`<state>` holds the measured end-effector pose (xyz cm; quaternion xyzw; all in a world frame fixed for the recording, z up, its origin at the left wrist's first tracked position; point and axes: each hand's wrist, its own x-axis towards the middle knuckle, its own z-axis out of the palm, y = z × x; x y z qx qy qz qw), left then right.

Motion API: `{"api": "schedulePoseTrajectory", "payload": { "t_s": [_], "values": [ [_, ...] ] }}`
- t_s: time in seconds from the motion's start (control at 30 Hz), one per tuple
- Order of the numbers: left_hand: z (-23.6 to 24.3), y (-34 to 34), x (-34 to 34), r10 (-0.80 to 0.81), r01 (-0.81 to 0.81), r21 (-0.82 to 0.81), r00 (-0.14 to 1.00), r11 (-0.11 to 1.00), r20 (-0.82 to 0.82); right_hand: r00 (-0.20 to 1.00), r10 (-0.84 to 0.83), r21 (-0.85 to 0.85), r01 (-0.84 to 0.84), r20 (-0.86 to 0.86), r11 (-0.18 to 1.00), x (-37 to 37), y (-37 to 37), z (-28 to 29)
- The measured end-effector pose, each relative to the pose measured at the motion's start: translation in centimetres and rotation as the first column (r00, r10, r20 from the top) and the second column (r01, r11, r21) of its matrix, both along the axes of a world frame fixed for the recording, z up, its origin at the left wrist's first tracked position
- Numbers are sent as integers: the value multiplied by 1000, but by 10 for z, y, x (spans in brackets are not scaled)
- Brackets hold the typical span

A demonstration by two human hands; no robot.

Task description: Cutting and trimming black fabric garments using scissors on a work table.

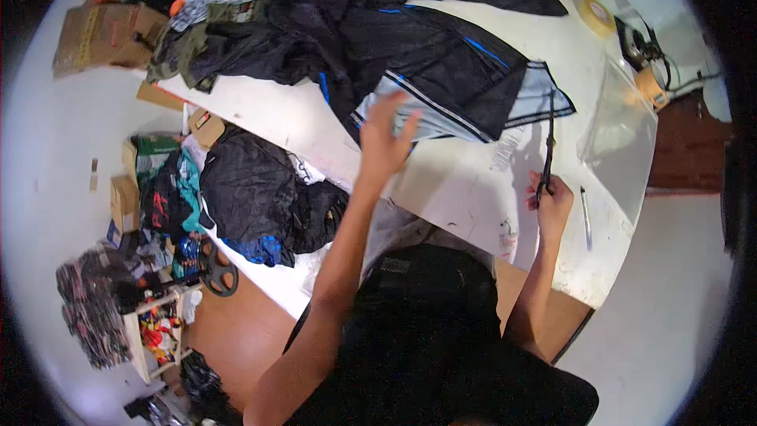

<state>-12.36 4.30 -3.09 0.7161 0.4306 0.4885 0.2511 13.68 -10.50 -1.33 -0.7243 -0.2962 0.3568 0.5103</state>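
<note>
A black garment (371,39) with blue trim lies spread over the white table (457,181). Its near edges show pale grey-blue inner fabric (438,120) bordered by dark bands. My left hand (386,138) is over the near left part of that pale fabric, fingers apart and nothing between them; whether they touch the cloth I cannot tell. To the right, my right hand (552,196) grips the handles of dark scissors (550,150). Their blades point away from me and overlap the garment's pale right corner. Whether the blades are parted cannot be made out.
Right of my right hand lies a pen (586,218), near a clear plastic sheet (623,126). A tape roll (597,16) sits at the far right. Cloth is heaped at the far left beside a cardboard box (106,38). Dark clothes (244,189) and a black handwheel (221,270) are nearer left.
</note>
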Motion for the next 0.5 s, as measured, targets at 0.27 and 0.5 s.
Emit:
{"api": "schedulePoseTrajectory", "payload": {
  "t_s": [0.27,0.5],
  "values": [
    [-34,10,3,112,-150,-71,917,986,-383,999,44,50,-43,-11,998,-21,15,2],
    [-40,9,139,-465,522,-277,850,807,247,995,98,191,-100,19,976,-49,54,20]
  ]
}}
